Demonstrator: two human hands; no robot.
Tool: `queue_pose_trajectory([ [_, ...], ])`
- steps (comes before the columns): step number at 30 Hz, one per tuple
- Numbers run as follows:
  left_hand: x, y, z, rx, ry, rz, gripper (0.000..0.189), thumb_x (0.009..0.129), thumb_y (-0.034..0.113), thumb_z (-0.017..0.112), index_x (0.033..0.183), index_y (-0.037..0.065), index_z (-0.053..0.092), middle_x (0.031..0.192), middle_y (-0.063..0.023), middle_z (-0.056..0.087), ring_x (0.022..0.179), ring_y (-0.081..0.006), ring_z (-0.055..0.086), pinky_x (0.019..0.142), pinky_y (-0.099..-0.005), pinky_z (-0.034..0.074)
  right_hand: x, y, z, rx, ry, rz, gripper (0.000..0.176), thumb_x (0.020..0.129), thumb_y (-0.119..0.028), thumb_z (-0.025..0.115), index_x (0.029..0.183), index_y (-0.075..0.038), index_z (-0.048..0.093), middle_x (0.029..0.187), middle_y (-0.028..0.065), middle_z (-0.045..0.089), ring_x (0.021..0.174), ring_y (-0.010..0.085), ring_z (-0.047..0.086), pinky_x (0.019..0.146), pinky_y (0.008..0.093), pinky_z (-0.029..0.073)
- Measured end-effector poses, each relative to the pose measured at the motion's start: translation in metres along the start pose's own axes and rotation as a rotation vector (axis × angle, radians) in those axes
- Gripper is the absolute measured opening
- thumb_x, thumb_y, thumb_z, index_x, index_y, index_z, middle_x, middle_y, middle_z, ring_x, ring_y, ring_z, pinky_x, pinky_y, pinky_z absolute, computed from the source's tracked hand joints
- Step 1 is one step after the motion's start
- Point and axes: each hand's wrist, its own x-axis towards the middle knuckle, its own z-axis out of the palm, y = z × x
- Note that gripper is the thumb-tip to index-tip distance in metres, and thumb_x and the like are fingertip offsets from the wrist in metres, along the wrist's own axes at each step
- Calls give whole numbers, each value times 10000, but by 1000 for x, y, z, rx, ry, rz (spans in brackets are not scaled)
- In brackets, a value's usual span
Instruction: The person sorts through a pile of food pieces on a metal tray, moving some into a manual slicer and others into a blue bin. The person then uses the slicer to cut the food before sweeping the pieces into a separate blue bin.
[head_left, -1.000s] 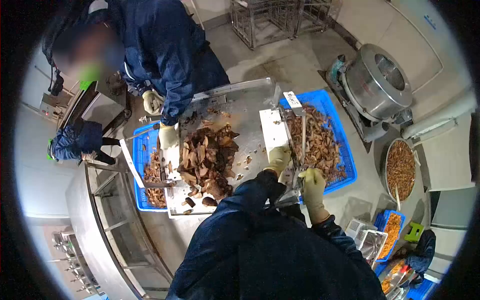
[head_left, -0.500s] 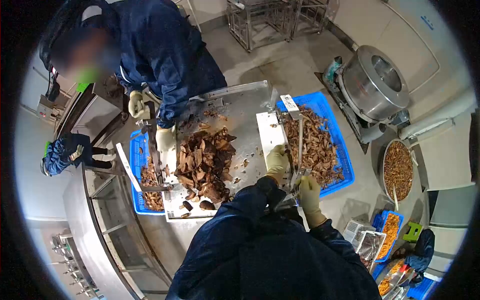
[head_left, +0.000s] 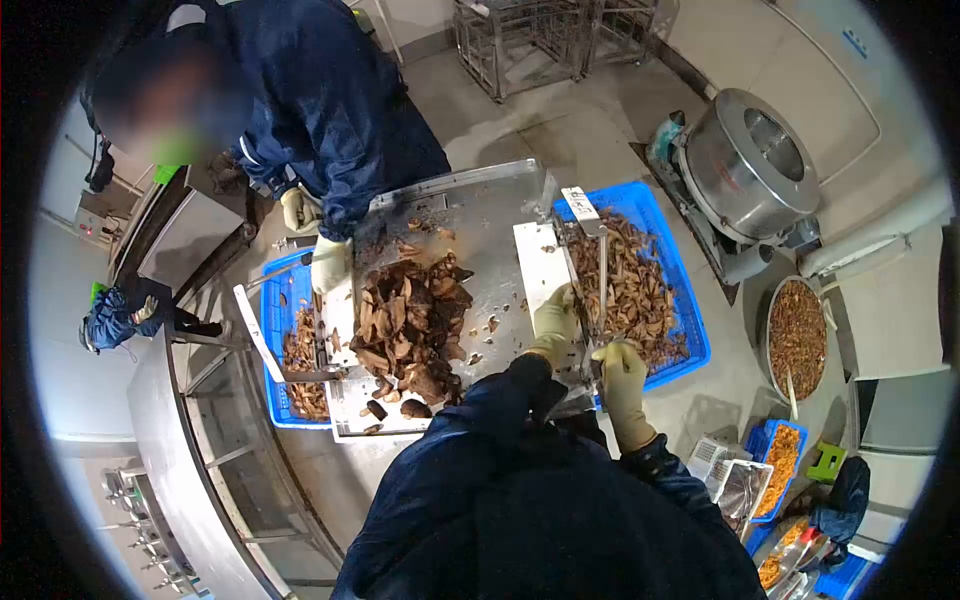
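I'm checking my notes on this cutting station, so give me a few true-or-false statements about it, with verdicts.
1. The right hand has its fingers closed around the handle end of the lever blade. True.
2. The blue crate beside the white board holds nothing. False: it is filled with brown cut slices.
3. The left hand rests on the white board. True.
4. The brown pile lies on the floor. False: it sits on the metal table.
5. The co-worker across the table wears a red jacket. False: the jacket is dark blue.
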Motion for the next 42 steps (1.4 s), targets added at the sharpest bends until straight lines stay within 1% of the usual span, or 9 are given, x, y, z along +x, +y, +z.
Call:
queue_pose_trajectory([
  [4,-10,-14,2,-41,-17,21,614,859,52,592,1445,189,470,1032,-111,741,919,-282,711,829,-383,553,4,86,-9,30,-37,24,251,977,-124,523,771,-42,640,689,-21,570,553,59,476,513,254,395],
  [7,-15,-11,3,-52,3,15,632,852,42,585,1457,166,456,1037,-127,740,925,-284,712,837,-368,555,9,110,-10,-133,35,-200,249,971,-191,580,817,-28,687,639,-15,577,551,79,502,513,265,392],
  [8,-15,-14,4,-117,-11,36,666,851,16,576,1480,172,422,1027,-138,736,927,-290,710,830,-364,551,7,116,-10,-79,12,-117,243,967,-184,573,822,-20,677,675,32,630,589,115,538,546,300,428],
  [11,-24,22,-14,-55,-55,-17,695,848,-20,563,1494,169,390,1069,-153,712,945,-293,696,845,-385,541,2,92,-12,-79,-11,61,249,968,-183,565,814,-15,667,704,55,655,616,130,546,572,317,444],
  [12,-28,30,-14,19,26,120,723,845,-56,545,1506,173,362,1110,-152,681,958,-279,675,850,-398,530,3,92,-12,-91,-4,-1,247,968,-178,567,810,-16,665,700,46,645,617,122,539,572,310,440],
  [15,-36,56,-27,152,-70,64,738,841,-63,552,1504,210,375,1136,-155,664,967,-283,663,854,-405,526,5,106,-12,-113,-8,-123,239,968,-166,572,803,-16,660,688,21,615,622,101,517,572,289,429],
  [19,-19,21,-3,-101,41,50,706,838,-69,580,1452,257,459,1028,-147,684,929,-302,675,850,-403,524,6,100,-14,-54,-53,-68,219,965,-148,575,818,-11,662,685,9,586,631,85,501,577,267,418],
  [26,-19,36,-9,110,-10,-19,605,872,55,573,1450,190,454,1031,-200,678,938,-373,669,817,-457,523,7,26,-6,-103,-27,-175,271,985,-153,533,798,-30,686,650,-37,527,574,65,436,530,263,362],
  [42,-27,12,-6,92,7,70,600,902,107,555,1475,225,418,969,-141,728,850,-360,686,780,-453,536,10,17,-4,-12,-48,-1,258,997,-153,537,826,-29,685,571,-71,450,487,23,368,450,230,278],
])
